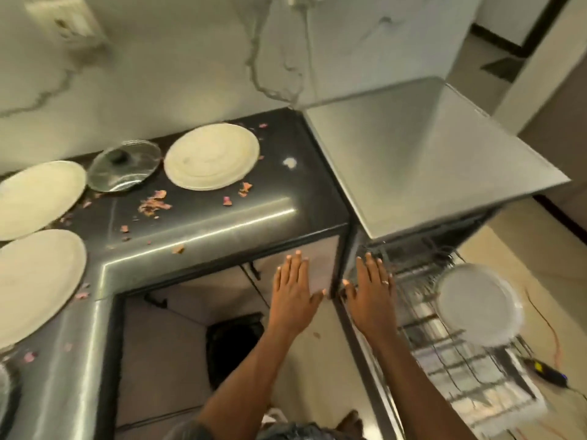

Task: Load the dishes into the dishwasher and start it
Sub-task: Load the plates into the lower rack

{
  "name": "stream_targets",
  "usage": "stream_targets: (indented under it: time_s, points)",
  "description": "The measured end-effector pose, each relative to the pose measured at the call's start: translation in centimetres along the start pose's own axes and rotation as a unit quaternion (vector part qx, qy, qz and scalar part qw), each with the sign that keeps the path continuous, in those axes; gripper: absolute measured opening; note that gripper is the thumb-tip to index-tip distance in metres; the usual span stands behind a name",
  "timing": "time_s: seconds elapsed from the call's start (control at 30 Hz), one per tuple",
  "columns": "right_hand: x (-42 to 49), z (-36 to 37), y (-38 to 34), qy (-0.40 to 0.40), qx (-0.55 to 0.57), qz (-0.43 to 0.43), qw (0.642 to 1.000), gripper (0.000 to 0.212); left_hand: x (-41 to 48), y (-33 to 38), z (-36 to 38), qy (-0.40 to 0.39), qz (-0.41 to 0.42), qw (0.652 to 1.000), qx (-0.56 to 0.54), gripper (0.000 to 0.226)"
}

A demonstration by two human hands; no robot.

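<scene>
The steel dishwasher (pixel 428 160) stands at the right with its lower rack (pixel 451 354) pulled out. One white plate (pixel 479 301) stands in the rack. Three more white plates lie on the dark counter (pixel 254 211): one at the back (pixel 212 156), one at far left (pixel 36 198), one at front left (pixel 35 284). A glass pot lid (pixel 125 165) rests between them. My left hand (pixel 293 289) and my right hand (pixel 370 287) hang in the air below the counter edge, fingers straight and spread, holding nothing.
Pink food scraps (pixel 154 203) are scattered over the counter. A dark bin (pixel 233 347) sits under it on the floor. An orange cable (pixel 546 322) and a dark plug (pixel 546 373) lie on the floor right of the rack.
</scene>
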State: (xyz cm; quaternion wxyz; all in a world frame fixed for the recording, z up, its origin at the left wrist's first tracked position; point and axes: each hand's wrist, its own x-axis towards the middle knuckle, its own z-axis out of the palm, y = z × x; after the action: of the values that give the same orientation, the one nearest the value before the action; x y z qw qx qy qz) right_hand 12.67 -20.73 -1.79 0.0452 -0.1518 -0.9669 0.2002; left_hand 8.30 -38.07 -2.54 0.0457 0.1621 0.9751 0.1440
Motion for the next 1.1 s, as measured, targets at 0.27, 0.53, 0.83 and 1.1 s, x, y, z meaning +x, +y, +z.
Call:
stream_targets:
  time_s: [0.27, 0.53, 0.83, 1.1]
  points:
    - [6.1, 4.5, -14.6, -0.016, 0.033, -0.089, 0.995, 0.057, 2.9, -13.0, -6.9, 0.083, -0.094, 0.991, -0.055, 0.079]
    - [11.4, 6.8, -23.9, -0.025, 0.04, -0.122, 0.991, 0.053, 5.7, -21.3, -11.2, 0.104, -0.157, 0.973, -0.134, 0.077]
    - [24.6, 9.2, -28.4, -0.038, 0.046, -0.162, 0.985, 0.048, 14.9, -27.1, -13.1, 0.105, -0.221, 0.959, -0.141, 0.076]
    - [38.0, 8.8, -30.9, -0.151, 0.022, -0.122, 0.981, 0.059, 23.8, -29.9, -15.7, 0.077, -0.316, 0.922, -0.209, 0.075]
